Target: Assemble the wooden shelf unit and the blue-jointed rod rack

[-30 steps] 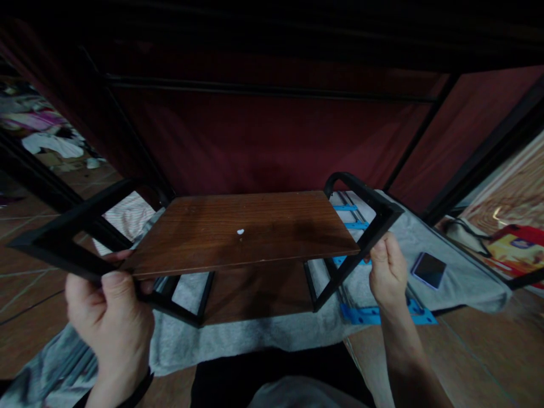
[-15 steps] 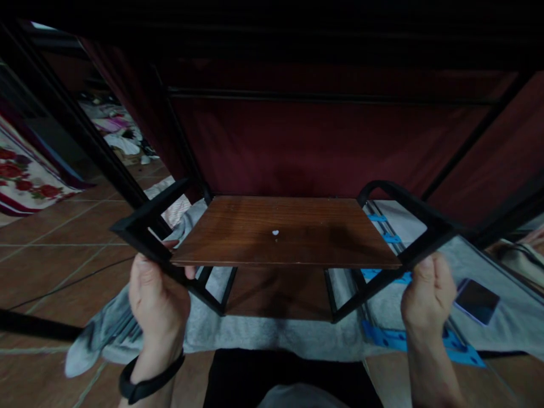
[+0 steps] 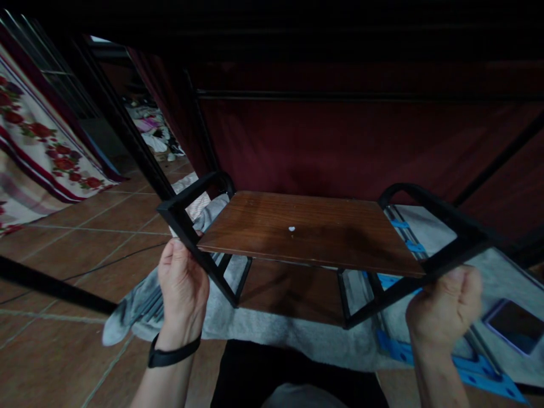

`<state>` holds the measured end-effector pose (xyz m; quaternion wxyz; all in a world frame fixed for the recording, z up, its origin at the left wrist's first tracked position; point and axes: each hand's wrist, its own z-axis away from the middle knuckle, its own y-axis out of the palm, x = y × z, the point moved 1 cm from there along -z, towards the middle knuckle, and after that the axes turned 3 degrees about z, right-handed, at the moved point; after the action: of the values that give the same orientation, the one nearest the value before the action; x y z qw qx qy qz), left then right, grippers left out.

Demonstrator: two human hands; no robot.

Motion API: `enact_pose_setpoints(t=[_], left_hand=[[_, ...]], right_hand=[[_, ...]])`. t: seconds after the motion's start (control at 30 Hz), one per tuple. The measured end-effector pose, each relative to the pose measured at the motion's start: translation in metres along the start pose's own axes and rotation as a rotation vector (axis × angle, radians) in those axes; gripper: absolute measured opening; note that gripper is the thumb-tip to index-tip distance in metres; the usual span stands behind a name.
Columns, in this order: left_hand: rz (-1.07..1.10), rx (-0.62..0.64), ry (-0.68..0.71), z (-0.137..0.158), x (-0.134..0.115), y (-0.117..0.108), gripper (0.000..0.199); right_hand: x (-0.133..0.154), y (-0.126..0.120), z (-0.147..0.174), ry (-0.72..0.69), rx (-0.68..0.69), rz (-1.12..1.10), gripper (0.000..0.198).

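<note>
A small two-tier shelf with a dark wood-grain top board (image 3: pixel 310 232) and black metal side frames stands in front of me. A white heart-shaped spot (image 3: pixel 291 229) shows on that board. My left hand (image 3: pixel 182 283), a black band on its wrist, is closed round the left side frame (image 3: pixel 212 277); its fingertips are partly hidden behind the bar. On the other side my right hand (image 3: pixel 446 306) grips the right side frame (image 3: pixel 450 260) near its front corner. The lower brown board (image 3: pixel 293 289) shows beneath the top one.
Grey cloth (image 3: pixel 297 340) lies under the shelf. To the right are blue plastic pieces with metal rods (image 3: pixel 484 374) and a phone (image 3: pixel 516 326). Black frame bars (image 3: pixel 127 124) rise at the left, before a dark red curtain (image 3: pixel 318 141). A thin cable (image 3: pixel 119 260) crosses the tiled floor.
The view has swung left, so the shelf and both hands appear farther right. The shelf looks slightly slanted, its right end lower in the picture. Both hands keep their hold.
</note>
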<state>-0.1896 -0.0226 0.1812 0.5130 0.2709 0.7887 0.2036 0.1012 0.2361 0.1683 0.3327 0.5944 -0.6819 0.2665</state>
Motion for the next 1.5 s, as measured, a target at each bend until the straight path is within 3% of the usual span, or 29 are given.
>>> enact_pose_setpoints(t=[0.27,0.47,0.73,1.13,1.3,1.43,1.5], left_hand=[[0.040,0.016,-0.100,0.002,-0.006,-0.001,0.027],[0.070,-0.011,-0.072,0.008,-0.008,-0.001,0.024],[0.093,0.005,-0.068,0.006,-0.002,-0.005,0.028],[0.091,0.013,-0.085,0.007,-0.007,-0.004,0.020],[0.010,0.096,-0.182,-0.027,-0.001,-0.009,0.021],[-0.145,0.211,-0.315,-0.072,0.027,-0.004,0.038],[-0.186,0.268,-0.263,-0.092,0.042,0.005,0.040]], right_hand=[[0.001,0.002,0.000,-0.034,-0.013,0.003,0.043],[0.000,0.004,0.000,-0.070,-0.021,-0.002,0.041],[0.003,0.002,0.001,-0.009,-0.012,-0.028,0.042],[0.011,0.007,0.002,0.027,-0.037,-0.040,0.045],[0.008,0.007,0.003,-0.026,-0.032,0.042,0.041],[0.009,0.010,0.003,-0.075,-0.071,0.046,0.043],[0.010,0.010,0.003,-0.057,-0.063,0.059,0.043]])
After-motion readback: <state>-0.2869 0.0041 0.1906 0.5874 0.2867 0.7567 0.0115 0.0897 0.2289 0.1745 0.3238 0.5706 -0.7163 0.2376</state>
